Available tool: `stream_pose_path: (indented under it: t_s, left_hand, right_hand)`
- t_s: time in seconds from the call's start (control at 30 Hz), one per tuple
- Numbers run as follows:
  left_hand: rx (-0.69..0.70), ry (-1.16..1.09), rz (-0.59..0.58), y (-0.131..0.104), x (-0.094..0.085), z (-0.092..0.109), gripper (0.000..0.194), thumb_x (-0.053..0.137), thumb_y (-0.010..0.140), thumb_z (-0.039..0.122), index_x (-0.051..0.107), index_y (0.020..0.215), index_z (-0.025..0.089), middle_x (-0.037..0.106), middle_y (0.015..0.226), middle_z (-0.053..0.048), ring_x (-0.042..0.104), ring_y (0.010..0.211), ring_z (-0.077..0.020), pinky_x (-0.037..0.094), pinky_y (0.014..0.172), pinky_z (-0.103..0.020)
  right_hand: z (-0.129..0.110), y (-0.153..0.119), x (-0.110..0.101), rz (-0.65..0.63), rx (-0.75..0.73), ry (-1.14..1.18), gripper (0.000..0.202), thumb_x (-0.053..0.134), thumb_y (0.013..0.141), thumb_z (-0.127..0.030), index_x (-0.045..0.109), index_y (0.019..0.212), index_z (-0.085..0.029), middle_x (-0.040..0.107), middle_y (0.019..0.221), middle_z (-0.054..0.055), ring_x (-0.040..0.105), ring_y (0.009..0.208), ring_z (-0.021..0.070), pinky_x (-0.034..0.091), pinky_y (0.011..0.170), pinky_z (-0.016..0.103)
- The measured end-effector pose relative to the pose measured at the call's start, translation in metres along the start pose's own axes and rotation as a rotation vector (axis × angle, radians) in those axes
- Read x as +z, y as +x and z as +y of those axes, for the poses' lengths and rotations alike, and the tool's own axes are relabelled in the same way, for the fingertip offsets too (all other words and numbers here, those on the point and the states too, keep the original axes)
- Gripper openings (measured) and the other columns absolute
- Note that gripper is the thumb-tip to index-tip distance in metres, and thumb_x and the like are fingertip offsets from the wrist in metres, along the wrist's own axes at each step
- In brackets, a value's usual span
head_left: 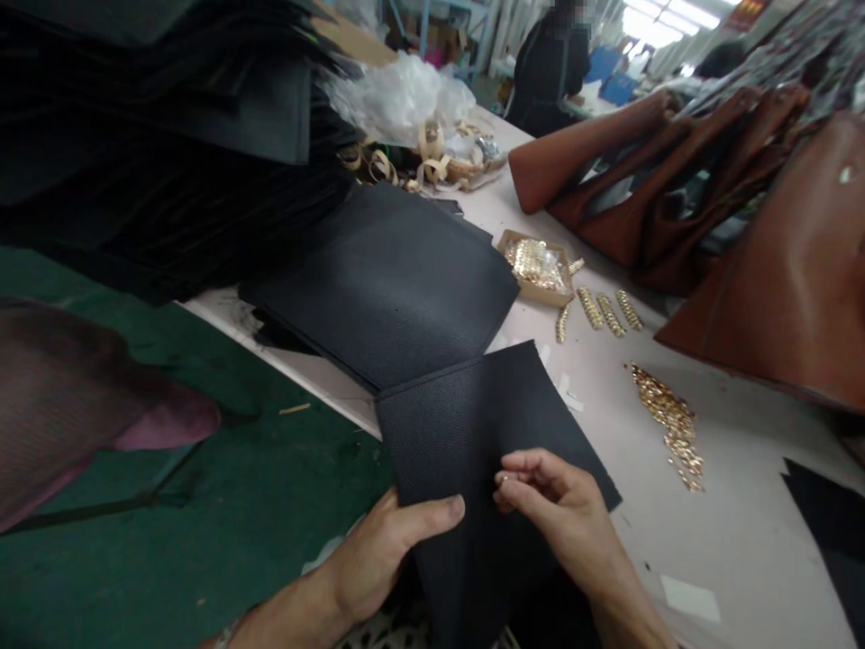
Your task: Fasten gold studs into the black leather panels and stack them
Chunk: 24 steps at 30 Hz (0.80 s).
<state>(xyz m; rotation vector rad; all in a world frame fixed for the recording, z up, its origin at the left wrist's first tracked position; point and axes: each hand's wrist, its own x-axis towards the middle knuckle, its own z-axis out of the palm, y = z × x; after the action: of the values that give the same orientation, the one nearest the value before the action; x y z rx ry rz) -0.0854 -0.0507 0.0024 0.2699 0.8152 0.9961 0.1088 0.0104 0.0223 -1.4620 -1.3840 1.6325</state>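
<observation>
A black leather panel [466, 451] lies toward me over the table's front edge. My left hand [398, 541] grips its left side, with the thumb on top and the other fingers hidden underneath. Above the panel's middle, my right hand [554, 505] is closed in a pinch. A tiny shiny spot shows at its fingertips, too small to name. Beyond the held panel rests a stack of black leather panels [398, 279]. On the right lies a loose pile of small gold metal pieces [669, 424].
A small cardboard box [550, 296] holds gold pieces, with several gold strips [612, 313] beside it. Brown leather bags [777, 261] line the right side. A tall pile of black sheets [168, 180] rises at left. A person [549, 72] stands at the back.
</observation>
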Motion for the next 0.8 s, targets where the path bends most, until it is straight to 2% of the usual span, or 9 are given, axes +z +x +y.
stream_pose_path:
  t_s: [0.23, 0.33, 0.43, 0.6, 0.7, 0.8]
  left_hand:
    - [-0.105, 0.033, 0.064, 0.005, 0.013, -0.010, 0.029, 0.073, 0.082, 0.031, 0.076, 0.105, 0.014, 0.078, 0.093, -0.009, 0.073, 0.082, -0.0248, 0.055, 0.083, -0.035]
    - [-0.096, 0.049, 0.078, 0.004, 0.014, -0.012, 0.030, 0.072, 0.083, 0.031, 0.075, 0.109, 0.015, 0.078, 0.100, -0.009, 0.072, 0.089, -0.0246, 0.054, 0.091, -0.036]
    - [-0.106, 0.065, 0.071, 0.002, 0.013, -0.016, 0.032, 0.070, 0.085, 0.031, 0.073, 0.113, 0.015, 0.077, 0.104, -0.010, 0.072, 0.094, -0.0270, 0.051, 0.099, -0.042]
    - [-0.131, 0.101, 0.093, 0.002, 0.014, -0.020, 0.030, 0.070, 0.086, 0.034, 0.074, 0.110, 0.015, 0.073, 0.115, -0.011, 0.068, 0.108, -0.0293, 0.044, 0.109, -0.046]
    - [-0.073, 0.145, 0.092, 0.002, 0.017, -0.017, 0.031, 0.070, 0.085, 0.036, 0.074, 0.109, 0.017, 0.069, 0.125, -0.009, 0.060, 0.121, -0.0300, 0.040, 0.113, -0.045]
    - [0.007, 0.335, 0.066, -0.001, 0.018, -0.014, 0.035, 0.068, 0.086, 0.043, 0.074, 0.109, 0.017, 0.071, 0.120, -0.009, 0.054, 0.129, -0.0301, 0.034, 0.117, -0.046]
  right_hand:
    - [0.015, -0.009, -0.014, -0.023, 0.018, 0.002, 0.018, 0.074, 0.079, -0.033, 0.073, 0.084, -0.016, 0.069, 0.070, 0.000, 0.063, 0.064, 0.0118, 0.052, 0.062, 0.023]
    - [0.013, -0.013, -0.015, -0.060, 0.032, 0.001, 0.017, 0.071, 0.081, -0.034, 0.073, 0.085, -0.017, 0.070, 0.071, 0.000, 0.064, 0.066, 0.0124, 0.052, 0.064, 0.024]
    - [0.010, -0.017, -0.015, -0.072, 0.011, -0.085, 0.013, 0.067, 0.084, -0.030, 0.073, 0.084, -0.019, 0.068, 0.070, -0.001, 0.062, 0.066, 0.0117, 0.049, 0.064, 0.023]
    - [0.002, -0.021, -0.017, -0.034, -0.130, -0.321, 0.010, 0.064, 0.087, -0.023, 0.073, 0.082, -0.023, 0.066, 0.074, -0.003, 0.059, 0.069, 0.0106, 0.043, 0.066, 0.023]
    - [0.000, -0.022, -0.016, -0.022, -0.179, -0.375, 0.011, 0.063, 0.087, -0.021, 0.072, 0.082, -0.023, 0.065, 0.076, -0.003, 0.058, 0.069, 0.0106, 0.042, 0.066, 0.024]
    - [0.003, -0.021, -0.014, -0.018, -0.144, -0.341, 0.006, 0.064, 0.086, -0.022, 0.066, 0.081, -0.021, 0.062, 0.073, -0.004, 0.056, 0.067, 0.0111, 0.042, 0.063, 0.023]
